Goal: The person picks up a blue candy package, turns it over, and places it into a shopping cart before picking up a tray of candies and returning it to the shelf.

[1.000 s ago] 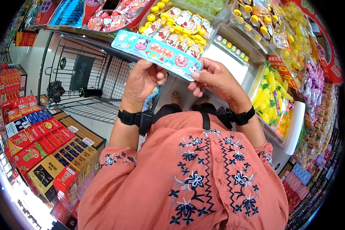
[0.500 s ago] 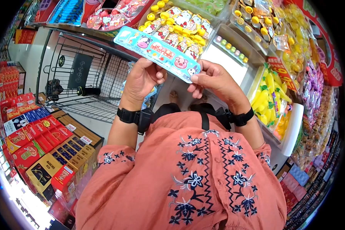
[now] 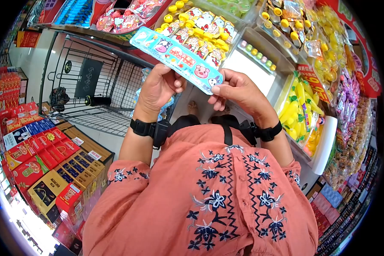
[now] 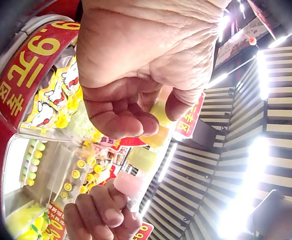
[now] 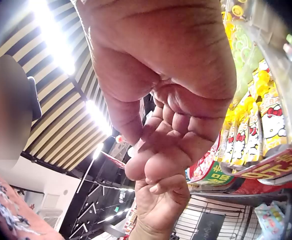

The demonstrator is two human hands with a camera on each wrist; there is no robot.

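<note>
Both hands hold up a long pack of jelly cups [image 3: 179, 59], its light-blue label with a cow and a pig turned to the head camera. My left hand [image 3: 157, 90] pinches the lower edge near the middle, with the thumb on one side and curled fingers beneath. At the right end, my right hand [image 3: 244, 90] grips the corner between thumb and fingers. Pink, green and orange cups [image 4: 142, 159] show along the pack's underside in the left wrist view. In the right wrist view the pack is largely hidden behind the fingers.
Yellow-capped character-print pouches [image 3: 200, 32] fill a bin just beyond the pack. To the right lie banana-shaped sweets [image 3: 296, 109] and a tray with a row of coloured pieces [image 3: 258, 53]. A shopping cart [image 3: 89, 81] stands at left, above stacked gift boxes [image 3: 51, 162].
The pack has tilted a little more, its left end rising and shifting right while its right end dips slightly. Both hands keep their hold.
</note>
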